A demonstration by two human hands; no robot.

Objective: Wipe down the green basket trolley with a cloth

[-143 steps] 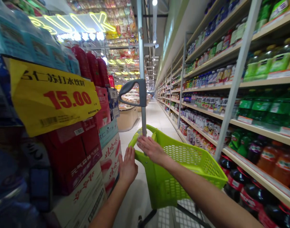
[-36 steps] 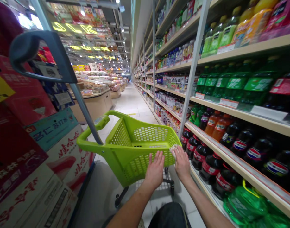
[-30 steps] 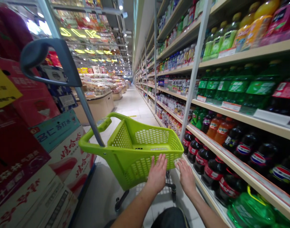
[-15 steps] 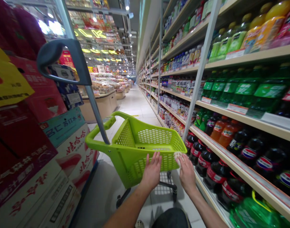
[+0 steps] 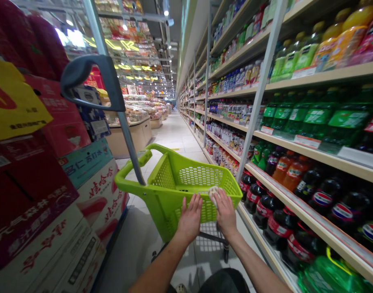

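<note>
A lime-green plastic shopping cart (image 5: 162, 199) with perforated basket walls stands in front of me. My left hand (image 5: 189, 217) lies on the outside of its near wall, fingers stretched upward just under the rim. My right hand (image 5: 225, 213) is farther right on the same wall, holding a whitish crumpled cloth (image 5: 215, 194) against the rim. The cloth is partly covered by my fingers. Behind the left side of the basket, a grey metal pole with a dark grey loop handle (image 5: 93, 83) rises.
Shelves of bottled drinks (image 5: 314, 114) line the right side, close to the cart. Stacked drink cartons (image 5: 91, 191) stand at the left. A tiled aisle (image 5: 174, 130) runs ahead, past a food display counter (image 5: 131, 136).
My right hand has slid left along the cart's rim with the cloth, closer to my left hand. My left hand stays on the near wall. The view has shifted slightly.
</note>
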